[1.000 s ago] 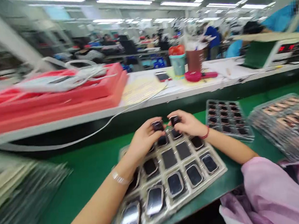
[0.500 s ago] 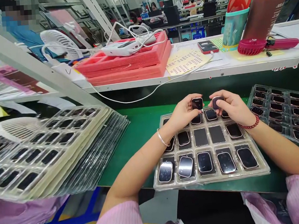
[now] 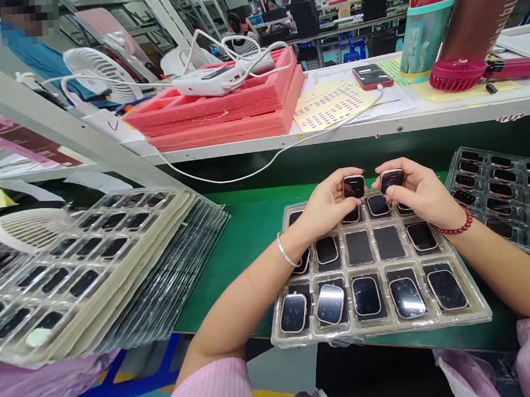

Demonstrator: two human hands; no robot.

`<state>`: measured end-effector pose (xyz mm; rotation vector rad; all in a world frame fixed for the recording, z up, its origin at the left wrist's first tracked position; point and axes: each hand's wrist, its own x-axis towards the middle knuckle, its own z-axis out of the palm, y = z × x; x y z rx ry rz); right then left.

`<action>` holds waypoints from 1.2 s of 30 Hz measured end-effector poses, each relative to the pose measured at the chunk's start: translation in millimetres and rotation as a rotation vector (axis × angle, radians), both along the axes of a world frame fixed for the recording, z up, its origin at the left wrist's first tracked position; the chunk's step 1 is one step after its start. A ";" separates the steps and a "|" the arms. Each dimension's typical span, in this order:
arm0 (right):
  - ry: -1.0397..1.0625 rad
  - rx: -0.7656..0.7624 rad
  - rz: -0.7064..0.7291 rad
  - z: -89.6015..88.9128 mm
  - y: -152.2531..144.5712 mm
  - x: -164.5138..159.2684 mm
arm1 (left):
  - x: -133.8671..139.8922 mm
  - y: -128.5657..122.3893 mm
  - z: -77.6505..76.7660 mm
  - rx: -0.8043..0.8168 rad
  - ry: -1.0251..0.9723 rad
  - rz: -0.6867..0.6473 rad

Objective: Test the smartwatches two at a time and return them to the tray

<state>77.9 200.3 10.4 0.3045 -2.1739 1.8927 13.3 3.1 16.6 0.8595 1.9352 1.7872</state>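
Note:
Above the back row of a clear plastic tray (image 3: 376,330), my left hand (image 3: 332,201) grips a dark square smartwatch body (image 3: 353,187) between thumb and fingers. Close beside it, my right hand (image 3: 419,192) pinches another smartwatch body (image 3: 390,180), its thumb low on the screen. Both screens face me, held upright and a little apart. Several watch bodies lie in the tray's pockets, such as one with a glossy screen (image 3: 407,297) in the front row. Two middle-row pockets show only dark square liners (image 3: 388,242).
To the left rises a tall stack of trays (image 3: 130,272) with watch bodies on top. Another filled tray (image 3: 507,192) lies at the right. Behind, a white shelf (image 3: 253,146) carries red foam (image 3: 224,120), a phone (image 3: 372,76) and a pink handheld fan (image 3: 458,74). A cable hangs below its edge.
The right hand's watch body has turned more upright and the thumb has slid lower on its screen. Both hands stay over the back row; the view has shifted slightly.

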 end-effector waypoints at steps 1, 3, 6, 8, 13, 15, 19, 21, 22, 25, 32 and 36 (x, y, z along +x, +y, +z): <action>0.005 0.004 -0.002 0.4 -0.5 0.3 | -0.1 0.0 -0.2 0.001 -0.001 -0.001; 0.008 0.015 -0.005 1.1 -1.4 0.8 | -0.2 0.0 -0.5 0.005 -0.004 -0.004; 0.019 0.036 -0.010 2.1 -2.3 1.5 | 0.1 -0.3 -0.1 0.011 -0.005 -0.009; 0.029 0.055 -0.013 2.1 -2.5 2.0 | 0.4 -0.6 0.2 0.014 -0.006 -0.007; 0.045 0.062 0.000 -0.6 -1.0 2.6 | -0.3 -1.1 0.1 0.039 -0.029 -0.003; 0.043 0.065 0.007 -2.1 -0.1 2.4 | -0.9 -1.1 -0.1 0.056 -0.045 -0.006; 0.033 0.063 -0.004 -3.6 0.5 1.7 | -1.7 -0.7 -0.7 0.068 -0.061 0.002; 0.022 0.055 -0.012 -3.2 0.1 1.2 | -2.5 -0.1 -1.7 0.086 -0.077 0.003; 0.015 0.049 -0.015 -2.8 -0.2 0.9 | -3.2 0.2 -2.2 0.106 -0.094 0.002; -0.017 0.015 -0.024 -1.9 -0.3 0.1 | -5.1 -0.7 -0.8 0.185 -0.207 -0.047; -0.150 -0.162 0.028 -9.1 5.8 -1.3 | 17.2 -18.5 39.6 0.329 -0.502 -0.596; -0.216 -0.310 0.082 -12.3 8.9 -4.3 | 45.6 -18.3 66.0 0.233 -0.579 -1.041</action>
